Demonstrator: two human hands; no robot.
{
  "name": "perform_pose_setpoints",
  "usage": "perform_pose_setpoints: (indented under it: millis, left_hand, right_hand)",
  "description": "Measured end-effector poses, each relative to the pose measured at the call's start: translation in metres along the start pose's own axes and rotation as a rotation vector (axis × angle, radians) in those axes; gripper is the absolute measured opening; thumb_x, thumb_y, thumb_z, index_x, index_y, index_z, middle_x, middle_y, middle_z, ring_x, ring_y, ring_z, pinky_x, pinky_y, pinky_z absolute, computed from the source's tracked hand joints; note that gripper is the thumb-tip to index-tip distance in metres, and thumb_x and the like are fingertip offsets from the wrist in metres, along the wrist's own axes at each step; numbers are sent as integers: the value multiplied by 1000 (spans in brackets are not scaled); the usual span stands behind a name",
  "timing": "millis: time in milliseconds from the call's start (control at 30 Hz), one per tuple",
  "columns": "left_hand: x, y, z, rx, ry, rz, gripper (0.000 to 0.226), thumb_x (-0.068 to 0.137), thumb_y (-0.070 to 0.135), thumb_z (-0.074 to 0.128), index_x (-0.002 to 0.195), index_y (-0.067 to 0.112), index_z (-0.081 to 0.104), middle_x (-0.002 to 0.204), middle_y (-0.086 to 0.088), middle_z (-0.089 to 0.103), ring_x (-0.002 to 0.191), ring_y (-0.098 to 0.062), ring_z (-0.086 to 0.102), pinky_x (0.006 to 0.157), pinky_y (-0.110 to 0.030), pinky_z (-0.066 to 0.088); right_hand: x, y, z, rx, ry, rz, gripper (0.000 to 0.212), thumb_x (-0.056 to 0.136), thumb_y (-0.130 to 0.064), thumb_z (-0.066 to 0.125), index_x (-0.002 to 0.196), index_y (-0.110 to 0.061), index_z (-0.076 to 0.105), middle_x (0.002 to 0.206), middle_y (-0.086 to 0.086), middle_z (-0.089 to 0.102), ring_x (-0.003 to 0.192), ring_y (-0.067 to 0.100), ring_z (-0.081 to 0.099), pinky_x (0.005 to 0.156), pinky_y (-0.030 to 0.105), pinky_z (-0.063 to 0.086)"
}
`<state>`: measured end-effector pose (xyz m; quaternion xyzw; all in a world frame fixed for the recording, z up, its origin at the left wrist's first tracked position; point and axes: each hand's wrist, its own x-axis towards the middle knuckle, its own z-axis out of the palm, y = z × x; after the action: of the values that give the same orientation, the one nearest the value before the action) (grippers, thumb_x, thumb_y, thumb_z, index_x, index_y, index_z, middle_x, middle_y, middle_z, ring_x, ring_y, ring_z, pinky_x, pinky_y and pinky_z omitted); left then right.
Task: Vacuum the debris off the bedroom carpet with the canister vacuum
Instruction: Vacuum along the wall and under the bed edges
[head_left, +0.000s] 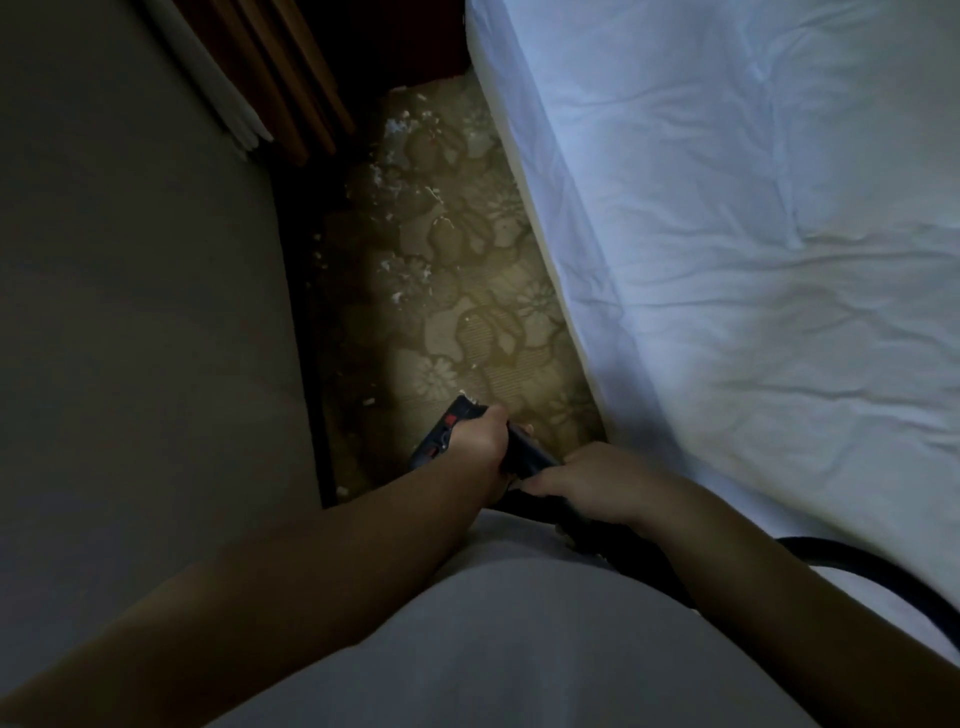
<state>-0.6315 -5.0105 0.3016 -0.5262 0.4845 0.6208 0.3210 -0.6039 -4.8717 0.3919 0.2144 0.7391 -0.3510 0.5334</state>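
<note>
Beside bed (727, 208): left grip (480, 441), right grip (595, 483) hold vacuum wand (530, 460).

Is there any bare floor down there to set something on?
Only the narrow carpet strip between wall and bed. Its bed-side middle is barest; debris lines the wall side and far end. The near end is crowded: left hand and right hand grip the vacuum.

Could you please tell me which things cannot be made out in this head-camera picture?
1. Head view, canister body: outside the frame; the black hose leaves at the right edge.
2. Head view, black vacuum head with red marks: partly covered by the left hand, dim.
3. Head view, far end of the patterned beige carpet: lost in shadow.
</note>
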Motion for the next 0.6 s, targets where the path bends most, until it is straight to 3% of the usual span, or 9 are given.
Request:
perform_pose_setpoints:
  millis: [67, 133, 300, 467, 533, 600]
  left_hand:
    - [0, -12, 7, 17, -4, -20, 21, 96, 23, 64, 87, 5, 68, 74, -10, 72, 79, -30, 67, 82, -48, 58]
    - [-2, -21, 14, 35, -15, -26, 22, 96, 22, 65, 84, 4, 68, 67, -10, 70, 75, -29, 66, 77, -46, 58]
    - [-7, -30, 25, 43, -65, -39, 17, 96, 20, 66, 91, 4, 65, 62, -7, 68, 71, -26, 64, 73, -42, 56]
    - [-8, -25, 31, 84, -84, 0, 18, 95, 21, 66, 90, 4, 64, 54, -5, 66, 65, -26, 63, 76, -42, 56]
    - [-8, -19, 33, 113, -88, 22, 17, 96, 22, 65, 99, 5, 64, 54, -4, 66, 64, -26, 63, 69, -40, 56]
    - [-5, -9, 33, 154, -84, 46, 19, 95, 24, 65, 99, 5, 65, 55, -5, 68, 69, -29, 65, 73, -44, 58]
  right_hand:
    - [-7, 10, -3, -12, -2, 9, 44, 77, -54, 81, 92, -12, 79, 79, 7, 80, 71, 24, 78, 71, 38, 60]
    - [-14, 18, -5, -37, 6, 21, 41, 80, -53, 79, 89, -13, 79, 77, 5, 79, 64, 20, 76, 60, 31, 55]
    - [-21, 33, -4, 49, 19, 26, 36, 86, -40, 78, 93, -5, 76, 78, 14, 79, 69, 31, 79, 78, 45, 64]
    - [-19, 37, 0, 103, 65, -4, 36, 88, -37, 77, 92, -2, 75, 83, 19, 78, 74, 36, 78, 73, 45, 63]
    - [-15, 36, 2, 98, 86, -25, 38, 87, -42, 76, 91, -4, 77, 83, 17, 78, 76, 34, 78, 70, 41, 60]
    - [-8, 32, 4, 85, 108, -34, 41, 86, -48, 76, 91, -7, 78, 84, 14, 78, 78, 31, 77, 65, 38, 57]
